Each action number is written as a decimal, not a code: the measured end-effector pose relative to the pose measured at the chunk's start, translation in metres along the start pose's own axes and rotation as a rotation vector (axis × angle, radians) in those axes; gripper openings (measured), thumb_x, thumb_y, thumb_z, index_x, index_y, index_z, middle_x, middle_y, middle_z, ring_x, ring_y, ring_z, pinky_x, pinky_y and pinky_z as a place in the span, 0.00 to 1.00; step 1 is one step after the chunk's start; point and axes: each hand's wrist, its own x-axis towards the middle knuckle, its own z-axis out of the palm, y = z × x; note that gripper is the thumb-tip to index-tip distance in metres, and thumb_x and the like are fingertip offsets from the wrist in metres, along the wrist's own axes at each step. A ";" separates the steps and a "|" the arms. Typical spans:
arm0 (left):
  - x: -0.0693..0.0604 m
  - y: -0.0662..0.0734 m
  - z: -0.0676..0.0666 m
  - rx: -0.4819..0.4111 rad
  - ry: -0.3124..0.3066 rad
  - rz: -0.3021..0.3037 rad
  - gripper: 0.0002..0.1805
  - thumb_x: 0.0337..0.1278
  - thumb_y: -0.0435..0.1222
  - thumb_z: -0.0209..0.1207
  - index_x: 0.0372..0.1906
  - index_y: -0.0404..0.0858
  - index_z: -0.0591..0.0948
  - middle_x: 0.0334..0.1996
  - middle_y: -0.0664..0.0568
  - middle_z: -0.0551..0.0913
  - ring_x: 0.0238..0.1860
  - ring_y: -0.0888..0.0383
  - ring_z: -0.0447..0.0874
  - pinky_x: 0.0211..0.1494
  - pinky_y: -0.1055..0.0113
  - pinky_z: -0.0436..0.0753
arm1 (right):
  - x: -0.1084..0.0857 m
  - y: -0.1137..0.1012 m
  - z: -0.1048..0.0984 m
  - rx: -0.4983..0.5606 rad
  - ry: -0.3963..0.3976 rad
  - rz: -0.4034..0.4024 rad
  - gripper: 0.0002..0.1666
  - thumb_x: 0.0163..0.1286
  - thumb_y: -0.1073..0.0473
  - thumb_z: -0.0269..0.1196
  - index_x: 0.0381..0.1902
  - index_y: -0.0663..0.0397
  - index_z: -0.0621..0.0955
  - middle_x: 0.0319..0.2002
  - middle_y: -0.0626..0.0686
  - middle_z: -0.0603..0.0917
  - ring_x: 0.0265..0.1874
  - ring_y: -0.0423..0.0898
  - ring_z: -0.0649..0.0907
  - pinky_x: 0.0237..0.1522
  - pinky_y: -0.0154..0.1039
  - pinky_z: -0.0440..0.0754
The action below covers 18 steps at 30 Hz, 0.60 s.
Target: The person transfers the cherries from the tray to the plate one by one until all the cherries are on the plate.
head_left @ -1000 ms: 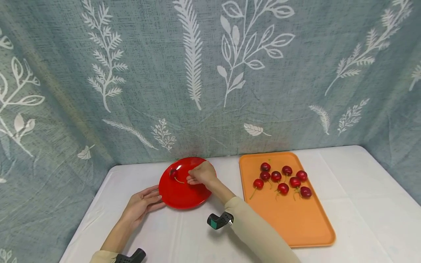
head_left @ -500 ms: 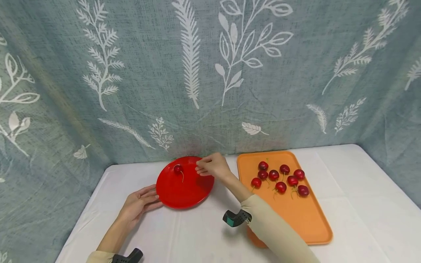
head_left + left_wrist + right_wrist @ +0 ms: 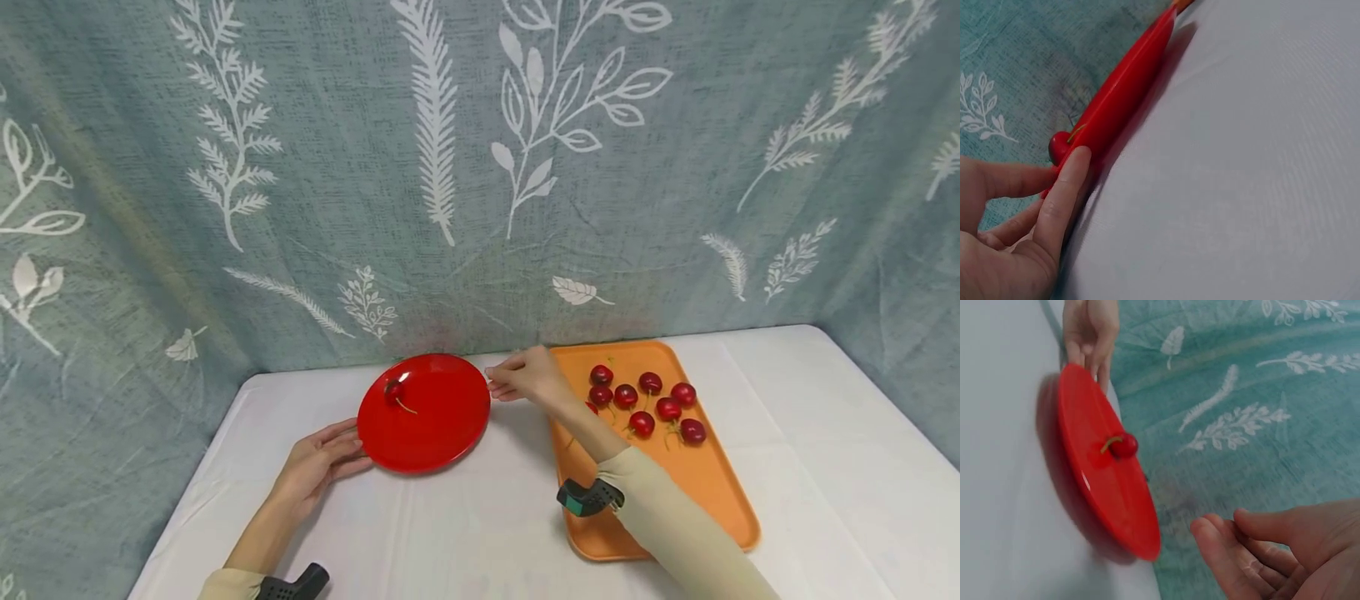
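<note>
A single stemmed cherry (image 3: 393, 392) lies on the left part of a round red plate (image 3: 427, 433). My left hand (image 3: 315, 467) grips the plate's left rim, and the left wrist view has the thumb and fingers (image 3: 1071, 181) on either side of the edge. Just beyond the plate's right rim is my right hand (image 3: 531, 379), raised and holding nothing. Its fingers (image 3: 1210, 540) are loosely bent, with a gap beside the thumb in the right wrist view. Several more cherries (image 3: 641, 424) rest on an orange tray (image 3: 675, 508) at the right.
A white cloth (image 3: 450, 533) covers the table under plate and tray. Behind it hangs a grey-green curtain (image 3: 330, 167) with white leaf prints. My right forearm (image 3: 675, 517) crosses over the tray's left side and hides part of it.
My right hand has moved right, from above the plate to past its right rim near the tray. The cherry on the plate has rolled about slightly. My left hand stays at the rim.
</note>
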 end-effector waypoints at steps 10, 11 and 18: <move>-0.001 -0.001 0.001 0.031 0.006 0.011 0.33 0.69 0.33 0.55 0.73 0.27 0.57 0.64 0.35 0.72 0.46 0.59 0.86 0.51 0.61 0.85 | -0.017 0.012 -0.031 -0.030 0.057 0.092 0.17 0.68 0.61 0.65 0.45 0.74 0.84 0.31 0.59 0.88 0.32 0.53 0.88 0.43 0.47 0.86; -0.001 -0.001 0.002 0.028 0.011 0.007 0.33 0.69 0.33 0.55 0.73 0.27 0.57 0.65 0.34 0.71 0.46 0.59 0.86 0.51 0.61 0.85 | -0.019 0.014 -0.034 -0.039 0.067 0.105 0.17 0.68 0.61 0.65 0.45 0.73 0.84 0.30 0.59 0.88 0.32 0.52 0.89 0.42 0.46 0.87; -0.003 -0.001 0.005 0.017 0.026 0.016 0.32 0.68 0.30 0.55 0.72 0.27 0.59 0.63 0.35 0.73 0.44 0.57 0.87 0.48 0.62 0.85 | -0.029 0.021 -0.054 -0.123 0.091 0.093 0.17 0.67 0.60 0.66 0.43 0.72 0.85 0.28 0.58 0.88 0.28 0.51 0.88 0.35 0.43 0.88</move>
